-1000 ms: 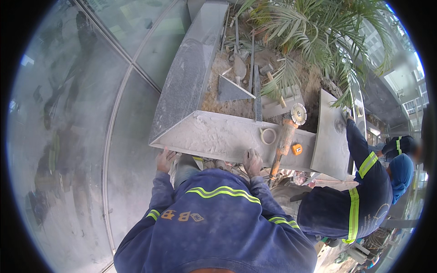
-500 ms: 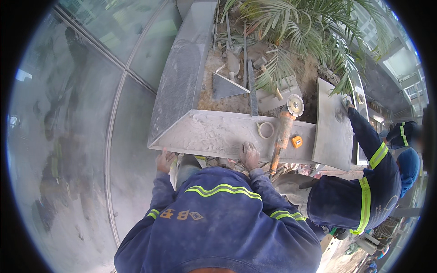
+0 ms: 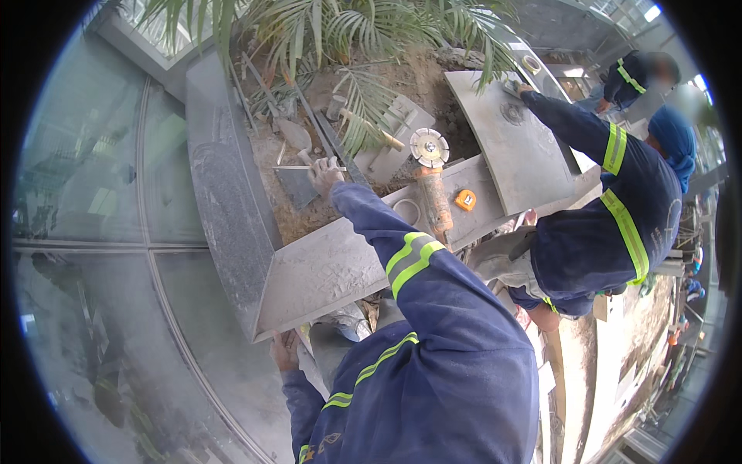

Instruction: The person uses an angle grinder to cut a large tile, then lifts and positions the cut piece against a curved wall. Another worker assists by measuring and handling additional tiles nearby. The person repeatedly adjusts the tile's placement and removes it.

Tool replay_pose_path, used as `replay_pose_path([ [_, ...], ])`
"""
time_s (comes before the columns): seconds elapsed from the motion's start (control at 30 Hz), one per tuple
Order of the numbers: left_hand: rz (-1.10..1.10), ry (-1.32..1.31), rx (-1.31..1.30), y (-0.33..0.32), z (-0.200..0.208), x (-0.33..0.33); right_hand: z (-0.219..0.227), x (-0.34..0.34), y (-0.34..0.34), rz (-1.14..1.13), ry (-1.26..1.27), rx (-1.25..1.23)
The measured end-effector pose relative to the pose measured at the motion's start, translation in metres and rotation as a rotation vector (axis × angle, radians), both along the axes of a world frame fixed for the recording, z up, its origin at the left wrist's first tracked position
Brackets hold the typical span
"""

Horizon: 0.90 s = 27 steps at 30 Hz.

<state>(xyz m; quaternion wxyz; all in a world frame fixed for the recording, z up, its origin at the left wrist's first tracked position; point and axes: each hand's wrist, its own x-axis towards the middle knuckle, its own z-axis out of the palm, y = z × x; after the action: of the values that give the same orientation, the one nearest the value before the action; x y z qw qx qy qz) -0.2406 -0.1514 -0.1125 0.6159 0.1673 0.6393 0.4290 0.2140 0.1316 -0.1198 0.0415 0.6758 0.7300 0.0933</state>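
My right hand (image 3: 326, 175) reaches across the planter ledge into the soil bed. Its fingers bend over the pale edge of a dark grey triangular stone piece (image 3: 297, 188), hiding one corner of it. My left hand (image 3: 286, 352) rests at the near corner of the pale, dusty stone ledge (image 3: 321, 267), fingers extended against its edge. On the ledge right of my right arm lie an orange angle grinder (image 3: 434, 197) with its disc (image 3: 430, 147) upward, an orange tape measure (image 3: 465, 199) and a pale ring (image 3: 406, 210), partly behind my sleeve.
A trowel (image 3: 294, 134), a mallet (image 3: 371, 127) and long metal bars (image 3: 328, 139) lie in the bed under palm fronds (image 3: 371, 31). At right a co-worker (image 3: 610, 216) reaches over a large grey slab (image 3: 510, 147). Glass panels (image 3: 85, 178) stand at left.
My right hand has left the ledge's front edge and reached forward to the triangular stone piece. My left hand stays by the corner. The view has turned and shifted right.
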Motion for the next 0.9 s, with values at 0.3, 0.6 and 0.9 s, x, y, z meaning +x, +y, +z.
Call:
replay_pose_path([
  [0.3, -0.044, -0.001, -0.024, -0.001, 0.0, -0.011, 0.003, -0.021, 0.006, 0.008, 0.211, 0.009],
  [0.6, -0.072, -0.05, 0.002, 0.006, 0.003, -0.011, 0.084, -0.045, -0.051, -0.229, 1.084, 0.063],
  [0.9, -0.191, 0.033, -0.078, 0.013, 0.011, -0.001, 0.121, -0.041, -0.224, -0.418, 2.423, -0.362],
])
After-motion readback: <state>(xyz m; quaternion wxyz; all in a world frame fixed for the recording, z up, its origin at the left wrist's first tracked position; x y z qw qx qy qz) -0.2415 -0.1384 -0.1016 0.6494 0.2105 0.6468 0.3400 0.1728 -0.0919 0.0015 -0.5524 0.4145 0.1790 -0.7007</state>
